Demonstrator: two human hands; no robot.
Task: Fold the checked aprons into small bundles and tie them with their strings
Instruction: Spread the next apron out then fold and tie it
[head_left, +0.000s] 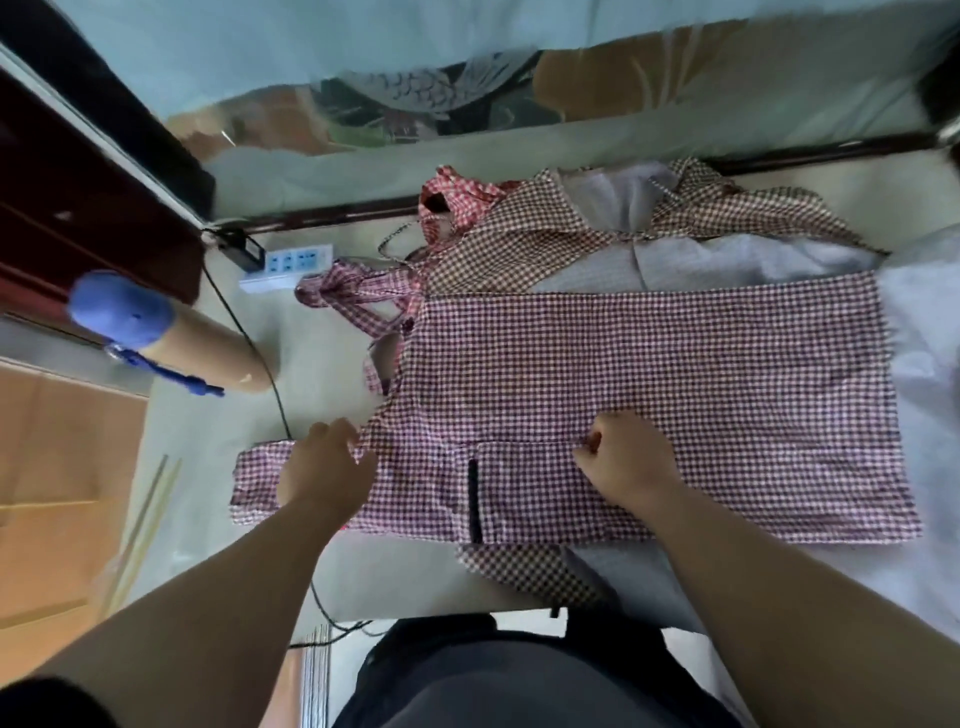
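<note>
Fingers (596, 442) of the right hand (628, 460) and left hand (324, 470) pinch the purple checked apron (649, 358), spread flat at 12 o'clock of the person; it appears light and limp, best gripped at its edges.

A purple checked apron (649, 374) lies spread out flat, pocket side up. A brown checked apron (519, 234) lies crumpled behind it and partly under it. A red checked apron (457, 200) sits bunched up beside the brown one.
</note>
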